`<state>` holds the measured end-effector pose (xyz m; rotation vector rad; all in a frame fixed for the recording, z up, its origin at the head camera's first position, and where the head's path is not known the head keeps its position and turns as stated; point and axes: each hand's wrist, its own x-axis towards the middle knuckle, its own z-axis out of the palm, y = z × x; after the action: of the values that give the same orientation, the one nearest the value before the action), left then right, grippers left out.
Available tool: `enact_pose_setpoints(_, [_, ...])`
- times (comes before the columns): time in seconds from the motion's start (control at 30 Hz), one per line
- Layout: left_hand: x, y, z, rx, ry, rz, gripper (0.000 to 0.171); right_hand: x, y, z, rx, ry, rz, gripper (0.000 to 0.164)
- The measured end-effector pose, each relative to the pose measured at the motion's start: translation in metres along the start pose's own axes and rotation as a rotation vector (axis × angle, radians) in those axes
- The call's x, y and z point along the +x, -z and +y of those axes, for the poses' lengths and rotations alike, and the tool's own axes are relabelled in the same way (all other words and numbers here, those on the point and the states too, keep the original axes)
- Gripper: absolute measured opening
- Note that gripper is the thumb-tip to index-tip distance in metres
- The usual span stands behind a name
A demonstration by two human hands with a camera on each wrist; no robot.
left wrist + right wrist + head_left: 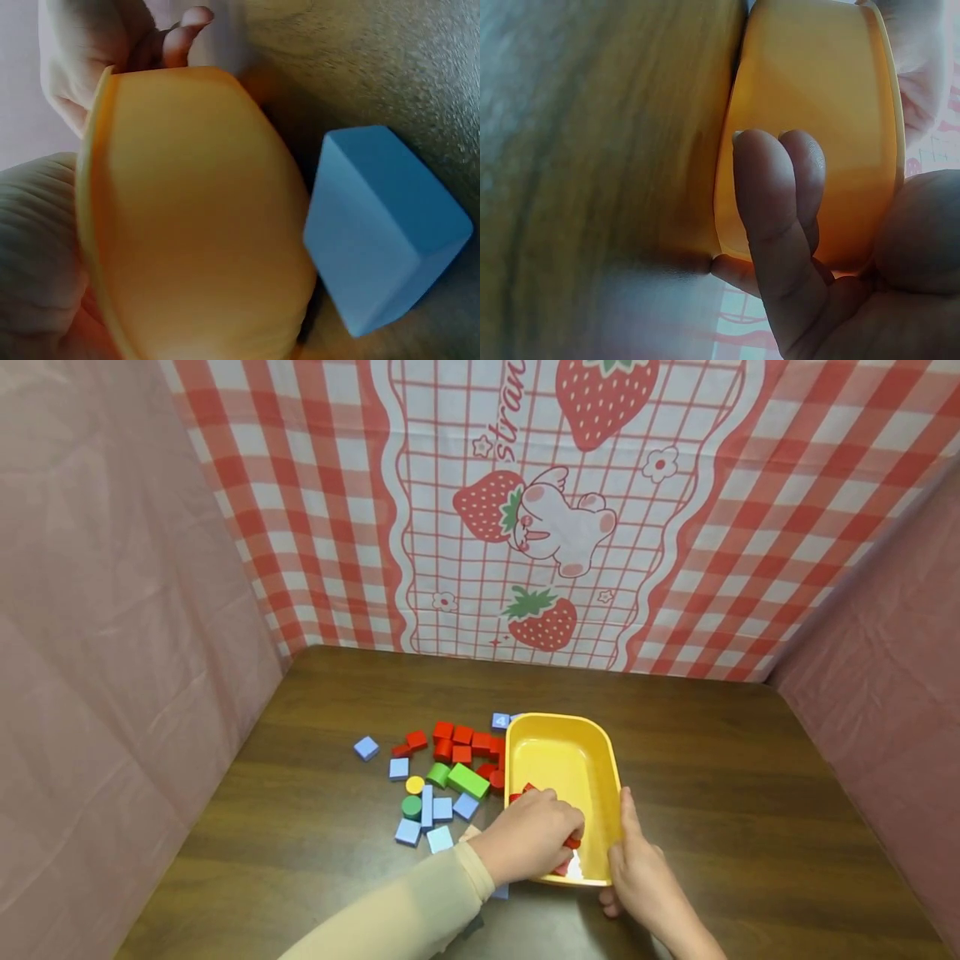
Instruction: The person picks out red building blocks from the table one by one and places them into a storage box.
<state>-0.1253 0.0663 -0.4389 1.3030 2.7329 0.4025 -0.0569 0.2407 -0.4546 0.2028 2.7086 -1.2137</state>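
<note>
1. Taking 12 o'clock as straight away from the person in the head view, the yellow tray [558, 764] is standing upright on the worktop [750, 793], its long axis running roughly from 12 to 6.
2. The left hand [532, 833] is occupying the tray's near half, its wrist crossing the 9 o'clock wall. Its fingers are bending inward, with little gap showing, and seem to be holding a red block [573, 842]; the hand is hiding much of that block, so the exact grip is not showing.
3. The right hand [647, 872] is gripping the tray's 4 o'clock side, its fingers lying along the outer wall in the right wrist view, with no block showing in them.
4. The deciding relation, as I judge it: loose red blocks [462, 753] are lying outside the tray, between 10 and 11 o'clock from the left fingers. The left hand is being the nearer one; the tray is standing between them and the right hand.
5. Any reach there would be calling for a lift over the 9 o'clock rim.
6. A long green block [468, 782] is bordering that group on its near side, its long axis running from 10 to 4.
</note>
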Motion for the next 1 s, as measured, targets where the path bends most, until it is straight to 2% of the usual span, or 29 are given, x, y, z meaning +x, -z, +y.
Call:
enact_pose_setpoints(0.17, [0.000, -0.002, -0.001, 0.012, -0.006, 0.023, 0.014, 0.000, 0.000, 0.001, 0.007, 0.000, 0.004, 0.078])
enact_pose_setpoints(0.27, [-0.006, 0.006, -0.006, -0.011, 0.000, 0.067, 0.010, 0.001, 0.000, 0.001, 0.006, 0.000, 0.008, 0.077])
enact_pose_setpoints(0.33, [-0.013, 0.015, -0.015, -0.029, 0.015, 0.113, 0.011, 0.001, -0.001, 0.001, 0.002, -0.002, 0.010, 0.077])
enact_pose_setpoints(0.4, [-0.022, 0.025, -0.030, -0.042, 0.057, 0.164, 0.016, 0.001, -0.001, 0.002, -0.002, -0.006, 0.006, 0.077])
enact_pose_setpoints(0.47, [-0.031, 0.033, -0.052, -0.030, 0.112, 0.241, 0.018, 0.002, -0.001, 0.001, -0.006, -0.013, 0.003, 0.077])
enact_pose_setpoints(0.63, [-0.058, 0.045, -0.119, 0.010, 0.381, 0.395, 0.019, 0.002, 0.000, 0.000, -0.014, -0.031, -0.002, 0.077])
enact_pose_setpoints(0.73, [-0.073, 0.046, -0.152, 0.032, 0.558, 0.372, 0.022, 0.002, 0.000, 0.000, -0.007, -0.034, -0.003, 0.076])
enact_pose_setpoints(0.8, [-0.080, 0.044, -0.166, 0.037, 0.638, 0.322, 0.023, 0.001, 0.000, 0.000, 0.004, -0.030, -0.002, 0.077])
enact_pose_setpoints(0.9, [-0.085, 0.042, -0.176, 0.036, 0.700, 0.260, 0.021, 0.001, 0.000, 0.000, 0.012, -0.020, 0.002, 0.077])
enact_pose_setpoints(1.0, [-0.086, 0.040, -0.179, 0.047, 0.701, 0.244, 0.021, 0.000, -0.001, 0.000, 0.005, -0.010, 0.006, 0.077])
